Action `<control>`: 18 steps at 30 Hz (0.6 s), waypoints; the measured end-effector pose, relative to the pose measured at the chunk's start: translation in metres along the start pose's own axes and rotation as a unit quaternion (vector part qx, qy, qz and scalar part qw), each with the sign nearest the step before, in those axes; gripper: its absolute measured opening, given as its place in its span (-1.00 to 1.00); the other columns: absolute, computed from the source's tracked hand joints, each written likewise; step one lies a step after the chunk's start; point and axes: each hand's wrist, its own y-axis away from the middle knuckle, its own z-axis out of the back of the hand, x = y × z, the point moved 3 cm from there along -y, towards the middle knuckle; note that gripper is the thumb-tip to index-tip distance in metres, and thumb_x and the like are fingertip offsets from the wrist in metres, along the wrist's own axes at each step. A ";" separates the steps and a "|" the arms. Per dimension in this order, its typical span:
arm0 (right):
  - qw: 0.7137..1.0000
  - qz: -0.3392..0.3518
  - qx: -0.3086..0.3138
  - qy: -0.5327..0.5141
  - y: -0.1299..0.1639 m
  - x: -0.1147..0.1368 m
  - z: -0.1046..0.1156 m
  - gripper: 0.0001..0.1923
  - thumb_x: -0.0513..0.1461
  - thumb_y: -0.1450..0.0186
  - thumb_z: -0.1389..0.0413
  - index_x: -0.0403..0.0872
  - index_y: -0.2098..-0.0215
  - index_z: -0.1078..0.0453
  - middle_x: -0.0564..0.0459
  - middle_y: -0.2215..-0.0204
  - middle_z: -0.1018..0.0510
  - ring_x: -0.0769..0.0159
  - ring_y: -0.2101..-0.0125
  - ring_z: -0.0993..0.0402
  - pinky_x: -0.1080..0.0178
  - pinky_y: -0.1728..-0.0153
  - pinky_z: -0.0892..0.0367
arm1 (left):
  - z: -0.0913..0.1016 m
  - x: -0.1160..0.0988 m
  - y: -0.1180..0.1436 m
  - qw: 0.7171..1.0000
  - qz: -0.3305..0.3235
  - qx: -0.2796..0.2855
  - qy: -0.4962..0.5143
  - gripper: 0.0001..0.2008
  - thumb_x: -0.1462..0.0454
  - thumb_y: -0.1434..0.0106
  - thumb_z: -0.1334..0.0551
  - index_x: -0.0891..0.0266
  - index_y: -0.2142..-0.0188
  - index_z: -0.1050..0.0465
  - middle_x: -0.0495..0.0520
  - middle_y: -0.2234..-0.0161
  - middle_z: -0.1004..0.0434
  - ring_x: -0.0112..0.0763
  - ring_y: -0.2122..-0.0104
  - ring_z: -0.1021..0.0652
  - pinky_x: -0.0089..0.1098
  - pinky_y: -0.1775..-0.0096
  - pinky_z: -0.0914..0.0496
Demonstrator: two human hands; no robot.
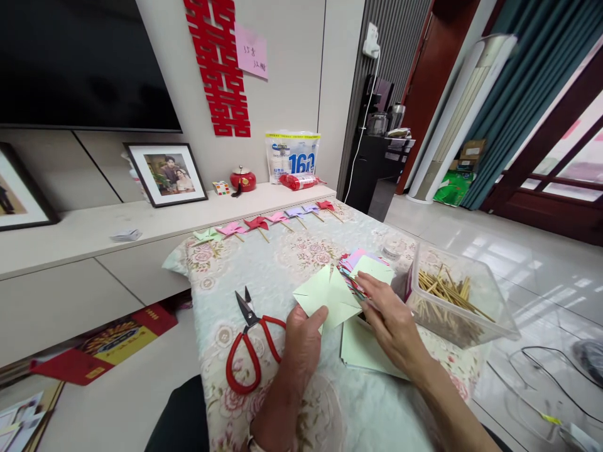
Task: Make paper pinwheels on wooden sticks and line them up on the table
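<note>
Pale green cut paper square [330,296] pinched at its near-left corner by left hand [306,339], near the tabletop's middle. Right hand [391,323] open, flat on the multicoloured paper stack [360,270] just right, nearer the clear plastic box of wooden sticks [455,298].

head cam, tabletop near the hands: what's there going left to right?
Red-handled scissors → left hand holding a pale green folded paper piece → right hand on the stack of coloured paper squares → clear plastic box of wooden sticks.
</note>
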 end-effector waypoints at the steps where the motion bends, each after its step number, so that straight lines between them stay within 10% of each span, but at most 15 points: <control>1: 0.998 -0.048 -0.014 -0.037 0.000 -0.004 0.002 -0.56 -0.21 -0.43 0.03 0.05 -0.26 -0.29 -0.09 -0.17 -0.44 0.05 -0.16 -0.38 -0.06 -0.14 -0.33 | 0.000 0.000 0.000 1.000 0.002 0.000 -0.004 -0.42 0.27 0.05 -0.42 0.30 -0.03 -0.50 0.17 0.19 -0.70 -0.07 0.11 -0.63 -0.17 0.02 -0.45; 6: 0.948 -0.224 -0.008 -0.225 0.003 -0.016 -0.002 -0.50 -0.01 -0.36 -0.08 -0.03 -0.19 -0.35 -0.11 0.04 -0.60 0.08 0.08 -0.56 0.04 0.06 -0.49 | -0.003 0.006 0.002 0.999 0.008 0.040 -0.002 -0.45 0.28 0.03 -0.42 0.30 -0.01 -0.52 0.16 0.21 -0.71 -0.10 0.16 -0.65 -0.17 0.05 -0.46; 18: 0.918 -0.260 0.024 -0.298 0.005 -0.009 -0.021 -0.45 -0.15 -0.23 -0.17 -0.07 -0.18 -0.33 -0.10 0.08 -0.61 0.14 0.18 -0.56 0.16 0.21 -0.46 | -0.003 0.011 0.006 0.997 0.028 0.077 -0.008 -0.51 0.26 -0.09 -0.39 0.31 -0.04 -0.51 0.18 0.19 -0.70 -0.12 0.14 -0.63 -0.21 0.08 -0.48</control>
